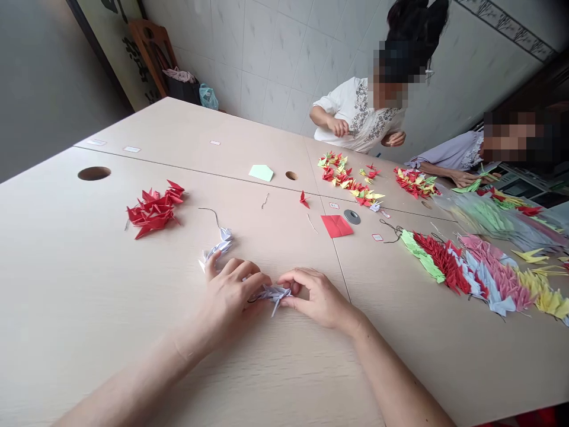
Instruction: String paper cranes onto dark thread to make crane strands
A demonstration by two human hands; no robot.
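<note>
My left hand (pixel 231 293) and my right hand (pixel 317 296) meet near the table's front, both pinched on a pale lavender folded paper crane (pixel 273 292) between them. A dark thread runs from under my left fingers. A short string of similar pale paper cranes (pixel 217 246) lies just beyond my left hand, with a thin thread (pixel 211 212) trailing from it.
A pile of red cranes (pixel 155 210) lies at left on the beige table (pixel 89 296). A red paper square (pixel 336 226), tape roll (pixel 351 217) and green sheet (pixel 261 172) sit mid-table. Long multicoloured crane garlands (pixel 466 270) stretch right. Two people sit at the far side folding.
</note>
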